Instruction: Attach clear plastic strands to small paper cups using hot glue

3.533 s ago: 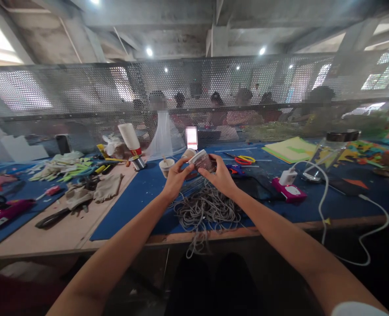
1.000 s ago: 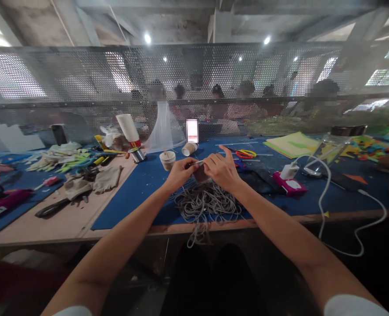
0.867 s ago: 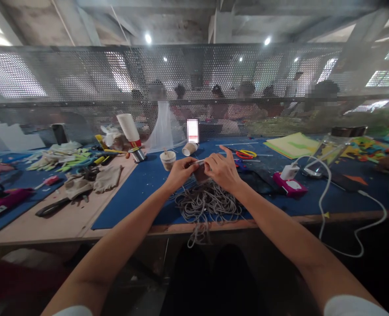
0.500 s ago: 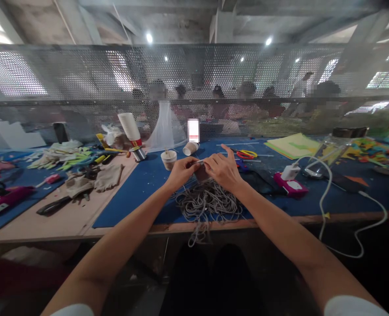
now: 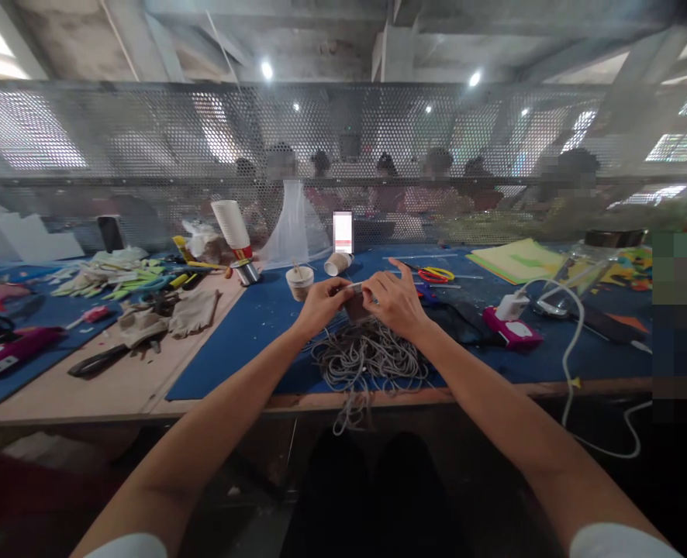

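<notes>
- Both grips were narrow: left hand [image 5: 320, 307] and right hand [image 5: 398, 301] pinched a small, grey-brown, cup-like piece [image 5: 355, 308] at its pale upper rim, right index finger pointing away.
- Two-sided hold probably steadied the rim; fingertips under the right hand were hidden.
- Piece sat between the hands, just above a tangled heap of thin grey cord [image 5: 370, 358]; could not tell whether they touched.
- Heap lay close to the body, likely for easy reach, some of it hanging over the pale wooden table edge [image 5: 320, 401].
- White paper cup with a thin stick [image 5: 300, 285] stood upright beyond the left hand; light-brown paper cup [image 5: 337, 264] lay tipped behind the piece.
- Flat blue mat [image 5: 244, 333] showed widest left of the heap, giving that elbow most room.
- Right side ran tighter: red-and-yellow-handled scissors [image 5: 436, 275] beyond that hand, magenta plastic power strip [image 5: 512, 328] outside the forearm.
</notes>
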A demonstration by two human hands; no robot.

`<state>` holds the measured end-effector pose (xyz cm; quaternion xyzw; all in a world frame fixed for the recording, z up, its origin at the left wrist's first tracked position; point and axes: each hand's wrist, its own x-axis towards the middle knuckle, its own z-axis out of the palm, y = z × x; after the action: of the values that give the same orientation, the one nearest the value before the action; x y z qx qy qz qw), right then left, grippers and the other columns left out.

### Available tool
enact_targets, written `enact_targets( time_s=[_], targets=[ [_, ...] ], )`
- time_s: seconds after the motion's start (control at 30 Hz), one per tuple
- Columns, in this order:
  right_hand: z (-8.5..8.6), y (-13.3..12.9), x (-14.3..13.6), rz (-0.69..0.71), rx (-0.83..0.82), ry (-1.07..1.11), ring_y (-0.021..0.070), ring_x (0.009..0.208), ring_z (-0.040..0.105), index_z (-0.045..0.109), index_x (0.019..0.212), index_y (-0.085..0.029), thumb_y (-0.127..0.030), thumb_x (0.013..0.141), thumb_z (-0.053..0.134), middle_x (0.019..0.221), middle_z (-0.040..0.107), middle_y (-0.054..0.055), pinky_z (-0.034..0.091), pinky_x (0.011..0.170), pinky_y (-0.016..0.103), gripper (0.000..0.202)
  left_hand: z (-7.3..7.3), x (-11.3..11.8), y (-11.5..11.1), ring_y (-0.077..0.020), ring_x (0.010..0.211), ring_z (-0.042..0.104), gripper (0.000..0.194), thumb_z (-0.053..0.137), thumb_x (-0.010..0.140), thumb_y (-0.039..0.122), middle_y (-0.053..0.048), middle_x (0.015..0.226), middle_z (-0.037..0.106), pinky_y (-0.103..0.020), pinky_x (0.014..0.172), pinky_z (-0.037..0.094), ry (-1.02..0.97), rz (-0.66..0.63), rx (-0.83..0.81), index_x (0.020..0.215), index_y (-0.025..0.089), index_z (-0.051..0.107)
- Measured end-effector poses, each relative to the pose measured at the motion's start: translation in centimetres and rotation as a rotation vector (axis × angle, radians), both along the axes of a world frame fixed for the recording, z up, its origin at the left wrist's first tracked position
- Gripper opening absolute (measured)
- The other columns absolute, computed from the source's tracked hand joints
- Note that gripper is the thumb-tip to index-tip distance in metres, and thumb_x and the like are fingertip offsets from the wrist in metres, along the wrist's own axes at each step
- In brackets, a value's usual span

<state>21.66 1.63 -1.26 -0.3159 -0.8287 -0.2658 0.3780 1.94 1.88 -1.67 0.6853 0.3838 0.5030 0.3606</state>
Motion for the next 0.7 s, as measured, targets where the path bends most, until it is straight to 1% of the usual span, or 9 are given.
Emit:
enact_targets(
  time_s=[0.1,0.2,0.3,0.43,0.57,0.7],
  targets=[
    [-0.04,0.16,0.11,0.008,0.002,0.048,0.0182,0.084,0.061,0.063,0.093,-0.021,-0.018,0.098,0.047,0.087,0.067,0.002,0.03,0.114,0.048,0.017,0.2,-0.11,0.04,-0.0108,0.06,0.05,0.027,0.069,0.082,0.039,0.0,0.069,0.06,-0.025,0.058,0.039,-0.03,0.003,-0.004,0.091,0.013,0.071],
    [-0.08,0.38,0.31,0.014,0.004,0.085,0.0179,0.086,0.063,0.064,0.099,-0.021,-0.018,0.099,0.046,0.089,0.069,0.002,0.03,0.115,0.047,0.017,0.4,-0.19,0.01,-0.0106,0.059,0.049,0.027,0.069,0.082,0.039,0.0,0.068,0.058,-0.025,0.058,0.039,-0.042,0.005,0.0,0.089,0.014,0.07],
    [-0.09,0.53,0.51,0.002,0.012,0.063,0.018,0.085,0.063,0.064,0.101,-0.022,-0.019,0.099,0.047,0.089,0.07,0.002,0.03,0.114,0.048,0.018,0.46,-0.19,-0.08,-0.0109,0.06,0.049,0.026,0.068,0.082,0.039,0.0,0.069,0.058,-0.025,0.059,0.039,-0.019,0.001,0.018,0.089,0.014,0.07],
    [-0.07,0.53,0.57,-0.026,0.046,-0.002,0.0178,0.082,0.061,0.065,0.099,-0.022,-0.02,0.1,0.047,0.087,0.07,0.001,0.028,0.115,0.049,0.018,0.35,-0.12,-0.17,-0.0115,0.062,0.05,0.026,0.067,0.083,0.038,0.0,0.071,0.06,-0.025,0.06,0.039,0.026,0.003,0.034,0.091,0.014,0.07],
    [-0.04,0.43,0.37,-0.055,0.062,-0.021,0.0171,0.079,0.06,0.065,0.093,-0.021,-0.019,0.1,0.046,0.083,0.068,0.001,0.026,0.116,0.048,0.02,0.28,-0.02,-0.18,-0.0116,0.061,0.05,0.024,0.067,0.082,0.036,0.0,0.069,0.06,-0.025,0.06,0.039,0.031,0.016,0.034,0.091,0.014,0.071],
    [0.0,0.29,0.27,-0.023,0.026,-0.001,0.0172,0.081,0.061,0.064,0.091,-0.02,-0.019,0.099,0.047,0.084,0.068,0.002,0.027,0.116,0.048,0.019,0.39,-0.05,-0.13,-0.0115,0.062,0.05,0.024,0.068,0.081,0.037,0.001,0.069,0.059,-0.025,0.06,0.04,-0.014,0.022,0.007,0.089,0.014,0.07]
  ],
)
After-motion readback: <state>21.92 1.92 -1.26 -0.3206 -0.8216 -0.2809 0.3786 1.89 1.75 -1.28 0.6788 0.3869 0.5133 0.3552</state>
